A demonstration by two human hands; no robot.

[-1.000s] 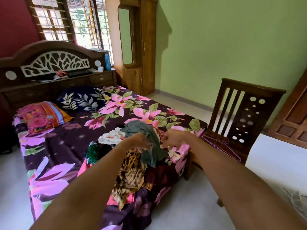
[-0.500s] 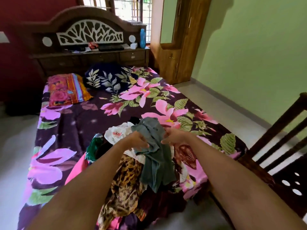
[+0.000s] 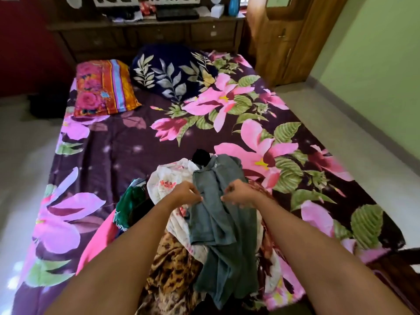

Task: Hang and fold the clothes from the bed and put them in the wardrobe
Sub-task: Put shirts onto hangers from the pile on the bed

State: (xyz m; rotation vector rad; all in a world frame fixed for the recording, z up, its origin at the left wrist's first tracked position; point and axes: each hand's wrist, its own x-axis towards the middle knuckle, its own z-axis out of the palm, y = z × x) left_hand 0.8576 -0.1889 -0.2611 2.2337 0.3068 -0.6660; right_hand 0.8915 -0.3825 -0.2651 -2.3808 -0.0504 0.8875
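A grey-green shirt (image 3: pixel 218 226) lies on top of a heap of clothes at the near end of the bed (image 3: pixel 127 142). My left hand (image 3: pixel 187 193) pinches the shirt's left side. My right hand (image 3: pixel 238 193) pinches its right side, the two hands a short gap apart. Under the shirt lie a white floral garment (image 3: pixel 169 178), a leopard-print garment (image 3: pixel 175 271), a dark green one (image 3: pixel 133 201) and a black piece (image 3: pixel 201 155). The wooden wardrobe (image 3: pixel 286 37) stands at the far right, past the bed's head, its doors closed.
Two pillows, one striped floral (image 3: pixel 103 87) and one navy with leaves (image 3: pixel 172 71), lie at the head of the bed. The headboard shelf (image 3: pixel 145 19) carries small items and a blue bottle (image 3: pixel 233 5). Floor runs along the bed's right side by the green wall.
The view has swung left and down toward the bed; the chair and its hanger have left the frame. Both hands stay on the grey-green shirt and have drawn it a little nearer.
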